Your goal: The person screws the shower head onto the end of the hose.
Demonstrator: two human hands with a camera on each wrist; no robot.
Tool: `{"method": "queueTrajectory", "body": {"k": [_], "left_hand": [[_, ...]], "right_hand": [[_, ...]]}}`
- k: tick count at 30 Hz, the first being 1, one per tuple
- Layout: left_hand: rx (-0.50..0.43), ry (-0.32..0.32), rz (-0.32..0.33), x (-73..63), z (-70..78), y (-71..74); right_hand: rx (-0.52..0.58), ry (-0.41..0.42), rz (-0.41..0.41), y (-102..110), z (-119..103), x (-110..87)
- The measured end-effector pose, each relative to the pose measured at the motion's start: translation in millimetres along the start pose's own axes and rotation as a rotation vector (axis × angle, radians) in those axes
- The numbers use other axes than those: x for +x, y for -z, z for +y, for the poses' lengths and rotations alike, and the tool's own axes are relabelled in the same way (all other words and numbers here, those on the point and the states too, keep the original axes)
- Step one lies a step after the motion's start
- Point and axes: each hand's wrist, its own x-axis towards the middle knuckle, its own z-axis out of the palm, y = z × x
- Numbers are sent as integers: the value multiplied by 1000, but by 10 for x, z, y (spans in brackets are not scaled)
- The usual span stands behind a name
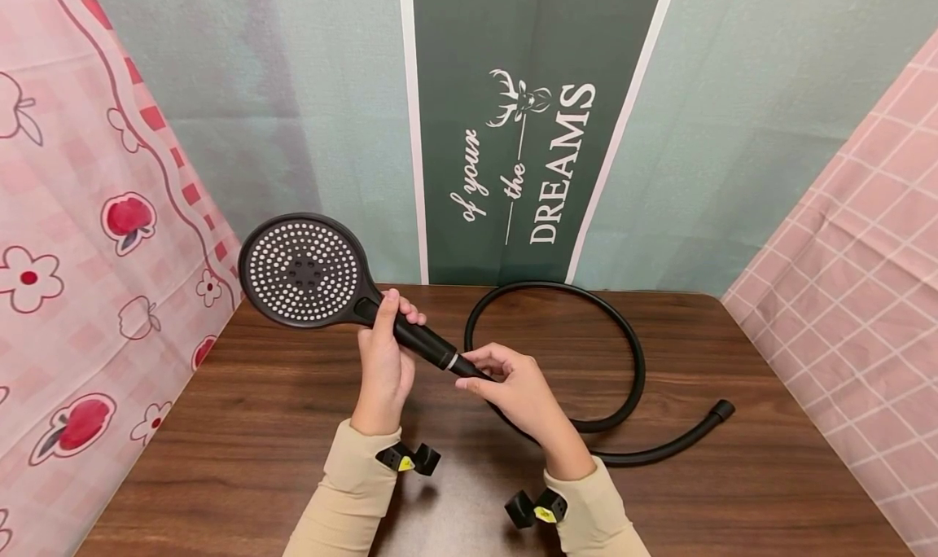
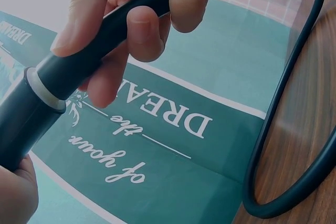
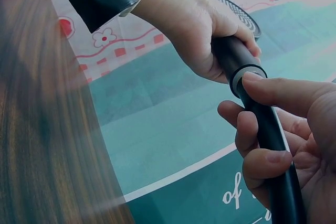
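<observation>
A black shower head (image 1: pixel 304 270) with a round face of pale nozzles is held up above the table, face toward the head camera. The left hand (image 1: pixel 386 361) grips its handle, thumb laid along the top. At the handle's lower end, a black hose (image 1: pixel 639 353) meets it, with a light ring (image 2: pixel 44 90) showing at the joint. The right hand (image 1: pixel 516 390) holds the hose's end fitting (image 3: pixel 268 124) just below that ring, thumb on one side and curled fingers on the other. Whether the fitting is fully seated cannot be told.
The hose loops over the brown wooden table (image 1: pixel 733 508), and its other end (image 1: pixel 721 410) lies at the right. Behind the table hangs a green printed cloth (image 1: pixel 352 133). Pink patterned cloths stand at the left (image 1: pixel 81 296) and right (image 1: pixel 865 296).
</observation>
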Motion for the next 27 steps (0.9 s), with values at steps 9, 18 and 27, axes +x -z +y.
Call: {"method": "queueTrajectory", "body": {"k": [9, 18, 27], "left_hand": [[6, -11, 8, 7, -8, -3], [9, -16, 9, 7, -10, -6], [11, -18, 4, 8, -7, -9]], "right_hand": [[24, -7, -18, 1, 3, -3], [11, -6, -41, 8, -1, -4], [5, 16, -49, 10, 16, -5]]}}
